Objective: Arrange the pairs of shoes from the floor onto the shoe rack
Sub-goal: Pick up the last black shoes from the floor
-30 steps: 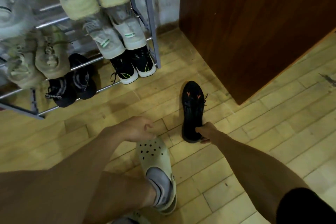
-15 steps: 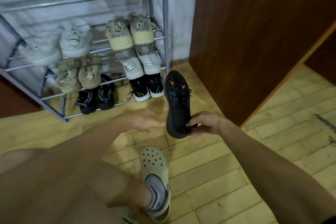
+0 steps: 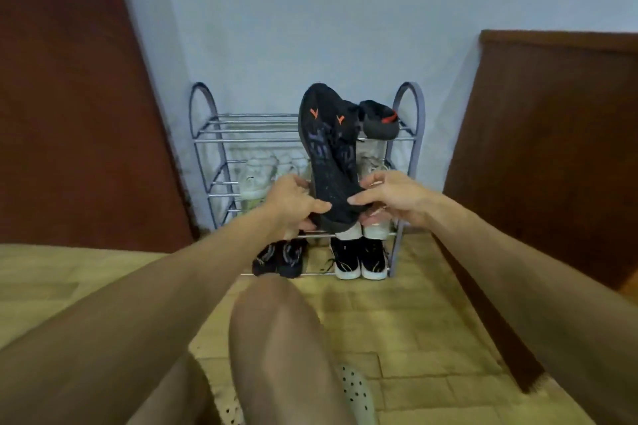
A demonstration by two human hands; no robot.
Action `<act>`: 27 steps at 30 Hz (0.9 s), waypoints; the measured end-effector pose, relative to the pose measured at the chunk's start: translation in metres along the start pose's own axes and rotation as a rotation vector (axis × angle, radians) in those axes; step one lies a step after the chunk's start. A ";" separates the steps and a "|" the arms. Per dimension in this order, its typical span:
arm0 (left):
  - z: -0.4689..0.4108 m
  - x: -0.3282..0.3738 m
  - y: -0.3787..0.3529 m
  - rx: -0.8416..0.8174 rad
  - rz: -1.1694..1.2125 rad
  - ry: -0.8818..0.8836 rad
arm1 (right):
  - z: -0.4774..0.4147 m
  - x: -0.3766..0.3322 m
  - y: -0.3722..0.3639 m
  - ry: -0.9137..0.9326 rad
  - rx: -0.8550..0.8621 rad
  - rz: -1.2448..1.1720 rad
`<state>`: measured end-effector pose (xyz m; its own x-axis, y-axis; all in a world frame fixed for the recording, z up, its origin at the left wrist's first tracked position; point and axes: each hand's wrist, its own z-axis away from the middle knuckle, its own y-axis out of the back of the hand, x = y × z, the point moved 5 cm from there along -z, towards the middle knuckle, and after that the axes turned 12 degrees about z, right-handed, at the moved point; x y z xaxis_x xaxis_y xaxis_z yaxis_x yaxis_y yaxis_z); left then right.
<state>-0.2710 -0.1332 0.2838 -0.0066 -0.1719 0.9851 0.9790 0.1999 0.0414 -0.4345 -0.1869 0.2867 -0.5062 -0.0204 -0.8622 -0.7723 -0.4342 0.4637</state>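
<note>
Black shoe [image 3: 328,162]: being held upright at frame centre, sole facing the camera, toe pointing up. It is hanging in the air in front of the shoe rack [image 3: 207,134] and is not resting on any tier.
Left grip [image 3: 293,205]: thumb and fingers are curling round the heel end from the left, pinching it.
Right grip [image 3: 390,197]: thumb and fingers are pinching the same heel end from the right.
Top tier: a dark shoe with a red mark [image 3: 379,121] is lying at its right end. The bars to its left are showing bare, so this is probably the slot being aimed for.
Lower tiers: pale shoes [image 3: 255,176], black sandals [image 3: 279,257] and black-and-white sneakers [image 3: 359,260] are sitting here, partly hidden by the held shoe.
Risk, slipping: both grips are working on the heel alone, leaving the long toe end unsupported. A loosening pinch while turning it sole-down could be sending it to the floor [image 3: 414,321].
Risk, knocking: the toe is riding level with the top tier, so pushing forward before turning could be nudging the red-marked shoe off its bars.
Risk, seating: the tiers are open bars, and a crooked placement could be tipping the shoe through a gap.
Risk, sightline: the raised sole is covering much of the rack's middle, making the slot harder to judge.
</note>
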 end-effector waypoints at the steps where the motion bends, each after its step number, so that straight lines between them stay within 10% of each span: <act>1: 0.004 0.007 0.017 0.029 0.026 0.004 | -0.002 -0.015 -0.010 0.017 -0.001 0.021; 14: 0.042 -0.046 0.256 0.289 0.190 0.125 | -0.075 -0.130 -0.239 0.011 -0.216 0.263; 21: 0.074 -0.179 0.364 0.347 0.104 0.349 | -0.090 -0.068 -0.395 -0.193 -0.349 0.236; 27: 0.113 -0.330 0.434 0.327 -0.425 0.640 | -0.084 0.026 -0.476 -0.363 -0.399 0.262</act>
<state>0.1326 0.1190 -0.0044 -0.1488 -0.7909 0.5936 0.8101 0.2468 0.5319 -0.0476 -0.0562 0.0265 -0.8137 0.1061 -0.5715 -0.4354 -0.7626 0.4784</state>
